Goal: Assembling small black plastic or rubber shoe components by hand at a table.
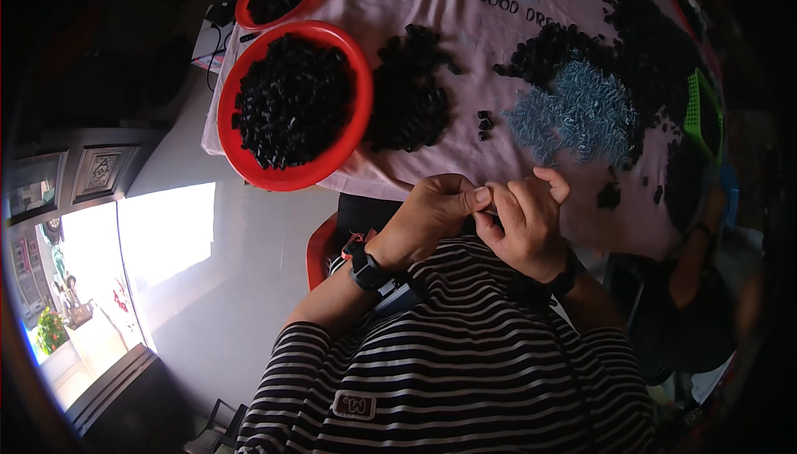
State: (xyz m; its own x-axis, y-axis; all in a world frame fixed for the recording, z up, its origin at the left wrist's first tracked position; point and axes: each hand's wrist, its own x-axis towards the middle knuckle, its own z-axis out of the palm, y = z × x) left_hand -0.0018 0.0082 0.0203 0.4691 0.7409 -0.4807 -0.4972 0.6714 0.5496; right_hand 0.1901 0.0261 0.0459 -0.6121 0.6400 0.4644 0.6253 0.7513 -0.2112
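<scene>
My left hand (433, 212) and my right hand (529, 220) meet in front of my body, just off the near edge of the cloth-covered table. Thumbs and fingertips of both are pinched together; whatever lies between them is too small and hidden to make out. Beyond the right hand spreads a heap of small bluish metal pieces, like screws (594, 109). A few small black parts (485, 125) lie on the cloth ahead of the hands. To their left sits a pile of black parts (413, 93).
A large red basin (363, 114) full of black parts stands at the table's left, with a smaller red basin (242, 7) behind it. More black parts (656, 47) cover the right side, near a green basket (696, 105). Another person's arm (691, 259) shows at right.
</scene>
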